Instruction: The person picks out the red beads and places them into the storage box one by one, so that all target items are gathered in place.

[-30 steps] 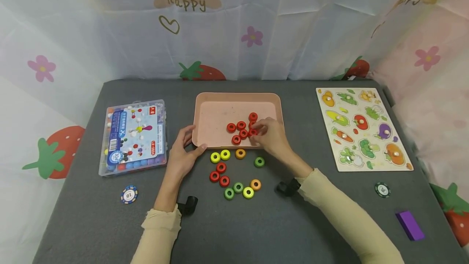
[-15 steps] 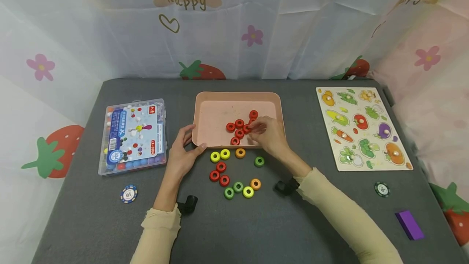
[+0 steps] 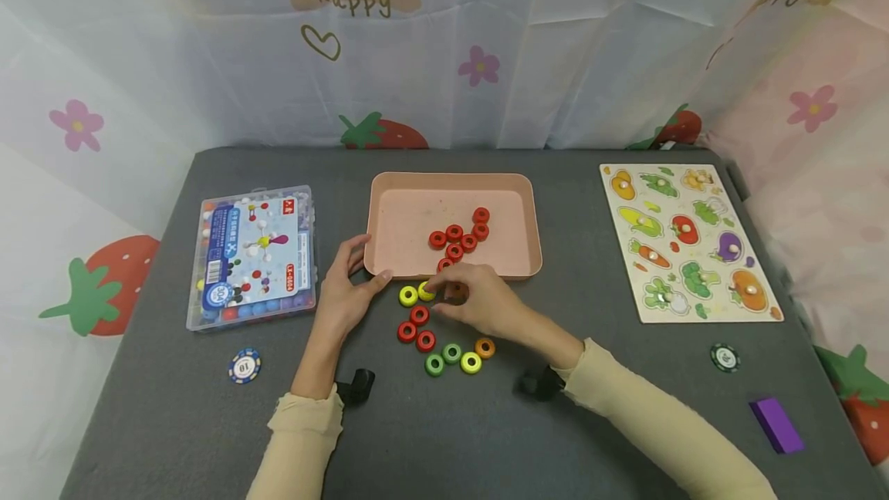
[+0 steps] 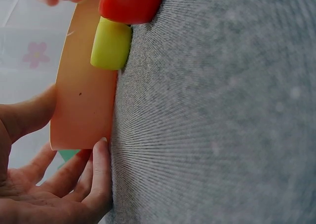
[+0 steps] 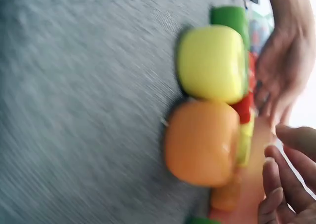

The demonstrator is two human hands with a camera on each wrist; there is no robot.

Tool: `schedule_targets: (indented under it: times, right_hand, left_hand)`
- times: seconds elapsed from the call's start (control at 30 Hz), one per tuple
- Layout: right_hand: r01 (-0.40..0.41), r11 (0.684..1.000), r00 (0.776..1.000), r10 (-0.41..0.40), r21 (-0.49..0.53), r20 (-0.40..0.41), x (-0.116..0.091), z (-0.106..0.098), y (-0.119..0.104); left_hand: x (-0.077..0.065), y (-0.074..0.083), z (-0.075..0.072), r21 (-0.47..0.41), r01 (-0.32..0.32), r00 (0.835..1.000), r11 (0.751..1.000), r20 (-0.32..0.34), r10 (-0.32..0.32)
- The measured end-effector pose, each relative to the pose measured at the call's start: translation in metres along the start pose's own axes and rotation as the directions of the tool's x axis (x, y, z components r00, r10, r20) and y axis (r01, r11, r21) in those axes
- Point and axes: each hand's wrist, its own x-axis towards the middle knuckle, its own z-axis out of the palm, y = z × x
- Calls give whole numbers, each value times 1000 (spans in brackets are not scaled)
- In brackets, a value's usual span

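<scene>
Step, judged: ring pick-up from desk point(image 3: 424, 446), just off near edge of tray point(image 3: 410, 203) | right grip point(image 3: 479, 299): apart, at yellow ring point(image 3: 421, 294) | left grip point(image 3: 345, 295): clamped on tray's near-left corner | red rings point(image 3: 468, 243): inside tray | next, judged: calls for careful pinch

Head cam's high, facing down across the bench point(image 3: 430, 438); wrist cams sit sideways, low and close, both catching the near edge of the tray point(image 4: 84, 105).
</scene>
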Motion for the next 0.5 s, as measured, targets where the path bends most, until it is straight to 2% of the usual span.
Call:
schedule_targets:
  times: [0.1,0.2,0.3,0.5]
  right_hand:
    - [-19,994,996,28,-104,89,-3,6,-2]
    - [-32,983,988,59,-183,144,-3,10,-5]
    - [-39,982,983,70,-183,169,-3,14,-7]
    - [9,990,981,19,-141,193,-3,23,-6]
  left_hand:
    - [0,0,0,-5,-4,1000,1000,0,4]
    - [0,0,0,-5,-3,1000,1000,-3,3]
    - [1,-1,1,-3,-1,1000,1000,-9,1]
    - [1,-1,1,0,3,1000,1000,-10,-3]
